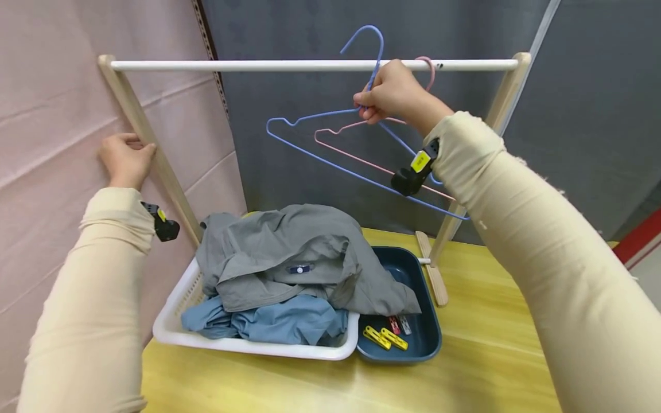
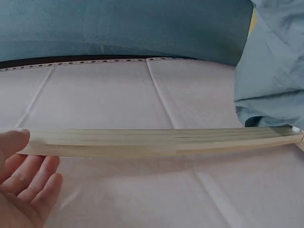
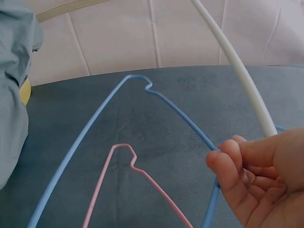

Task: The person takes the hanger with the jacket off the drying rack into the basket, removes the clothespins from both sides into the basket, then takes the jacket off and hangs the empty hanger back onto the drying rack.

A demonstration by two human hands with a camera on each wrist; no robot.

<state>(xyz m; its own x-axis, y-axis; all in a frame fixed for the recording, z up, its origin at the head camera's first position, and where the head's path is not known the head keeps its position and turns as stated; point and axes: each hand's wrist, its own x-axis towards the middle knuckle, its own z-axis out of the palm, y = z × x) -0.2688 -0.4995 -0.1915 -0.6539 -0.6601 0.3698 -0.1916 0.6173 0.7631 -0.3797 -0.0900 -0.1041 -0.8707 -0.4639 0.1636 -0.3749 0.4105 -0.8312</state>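
Observation:
My right hand (image 1: pixel 397 94) pinches a blue wire hanger (image 1: pixel 325 114) at its neck, just below the hook. That hook rises above the white rod (image 1: pixel 232 66) of a wooden clothes rack; whether it loops over the rod I cannot tell. Behind it, a pink hanger (image 1: pixel 431 71) hangs from the rod by its hook. At the left, my left hand (image 1: pixel 126 160) holds the rack's wooden post (image 1: pixel 164 166); in the left wrist view the thumb lies on one side and the fingers on the other. No garment is on either hanger.
Below the rod, a white basket (image 1: pixel 258 348) holds a grey shirt (image 1: pixel 279 246) and a blue garment (image 1: pixel 289 321). The shirt spills over a dark blue tray (image 1: pixel 426 338) with yellow clothespins (image 1: pixel 394 338). A wooden foot (image 1: pixel 436 281) of the rack stands on the right.

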